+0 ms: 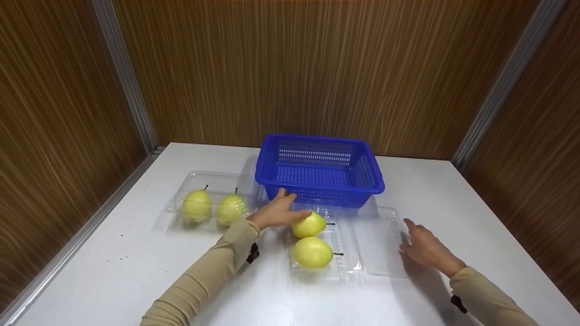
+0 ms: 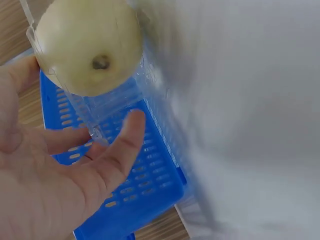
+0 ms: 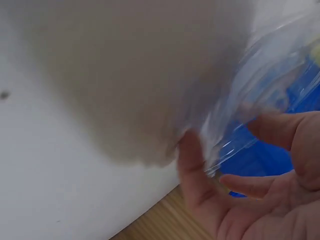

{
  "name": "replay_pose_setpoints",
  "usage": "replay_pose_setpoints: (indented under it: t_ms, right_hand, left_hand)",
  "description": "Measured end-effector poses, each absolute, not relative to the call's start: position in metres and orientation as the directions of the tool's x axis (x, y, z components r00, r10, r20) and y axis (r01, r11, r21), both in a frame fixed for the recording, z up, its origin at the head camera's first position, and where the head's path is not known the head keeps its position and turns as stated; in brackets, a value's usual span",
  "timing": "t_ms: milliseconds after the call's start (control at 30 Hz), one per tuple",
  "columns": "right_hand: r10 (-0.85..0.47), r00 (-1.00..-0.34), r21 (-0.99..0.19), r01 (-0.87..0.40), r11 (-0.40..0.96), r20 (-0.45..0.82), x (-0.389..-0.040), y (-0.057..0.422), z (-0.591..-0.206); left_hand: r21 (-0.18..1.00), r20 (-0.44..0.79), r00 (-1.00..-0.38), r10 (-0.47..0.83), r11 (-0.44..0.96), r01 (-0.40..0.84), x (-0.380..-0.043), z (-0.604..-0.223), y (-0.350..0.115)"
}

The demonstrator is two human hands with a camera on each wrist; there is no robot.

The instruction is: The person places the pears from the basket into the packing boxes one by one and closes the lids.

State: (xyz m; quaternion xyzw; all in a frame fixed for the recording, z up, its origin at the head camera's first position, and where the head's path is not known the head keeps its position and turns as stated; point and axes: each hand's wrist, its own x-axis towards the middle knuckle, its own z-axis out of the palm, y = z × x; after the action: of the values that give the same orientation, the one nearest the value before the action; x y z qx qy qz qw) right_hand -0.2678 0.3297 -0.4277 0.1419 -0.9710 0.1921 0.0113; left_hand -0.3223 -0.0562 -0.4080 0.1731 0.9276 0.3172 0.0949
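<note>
My left hand [image 1: 277, 213] is at the far left corner of an open clear plastic clamshell box [image 1: 334, 267], fingers spread and thumb beside the farther pear [image 1: 310, 225]. A second yellow pear [image 1: 312, 252] lies nearer me in the same box, stems of both pointing right. In the left wrist view the box's edge [image 2: 95, 131] passes between loosely bent fingers and thumb. My right hand [image 1: 425, 246] is at the outer edge of the box's opened lid [image 1: 380, 244]. The right wrist view shows its relaxed fingers around the clear plastic edge [image 3: 220, 152], not clenched.
A blue perforated basket [image 1: 319, 186] stands behind the open box. To the left, another clear box [image 1: 217, 179] covers two yellow pears [image 1: 196, 205]. Wood-patterned panels [image 1: 299, 72] enclose the white table [image 1: 136, 267] at the back and sides.
</note>
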Motion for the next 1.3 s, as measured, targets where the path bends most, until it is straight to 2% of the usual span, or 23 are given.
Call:
replay_pose_setpoints:
  t_ms: [200,300,633,900,1200,1300]
  right_hand:
    - [-0.180,-0.980,-0.571,-0.102,0.815,-0.082,-0.267,0.346,-0.413]
    - [-0.145,-0.986,-0.632,-0.063,0.772,-0.079,-0.264,0.350,-0.400]
    - [-0.114,-0.993,-0.743,-0.101,0.662,0.033,-0.255,0.341,-0.364]
    - [-0.094,-0.993,-0.819,-0.110,0.563,0.069,-0.245,0.325,-0.350]
    - [-0.159,-0.962,-0.870,-0.268,0.413,0.222,-0.233,0.288,-0.337]
    - [-0.164,-0.946,-0.854,-0.322,0.408,0.278,-0.230,0.274,-0.335]
  left_hand:
    - [0.665,-0.046,-0.924,0.380,0.702,0.256,-0.322,-0.414,-0.055]
    - [0.702,-0.030,-0.930,0.366,0.670,0.241,-0.323,-0.416,-0.055]
    - [0.820,0.033,-0.954,0.298,0.537,0.196,-0.326,-0.419,-0.052]
    - [0.909,-0.059,-0.971,0.233,0.415,0.044,-0.332,-0.420,-0.051]
    - [0.954,-0.108,-0.969,0.221,0.298,-0.038,-0.335,-0.424,-0.049]
    - [0.961,-0.123,-0.967,0.225,0.270,-0.060,-0.335,-0.425,-0.048]
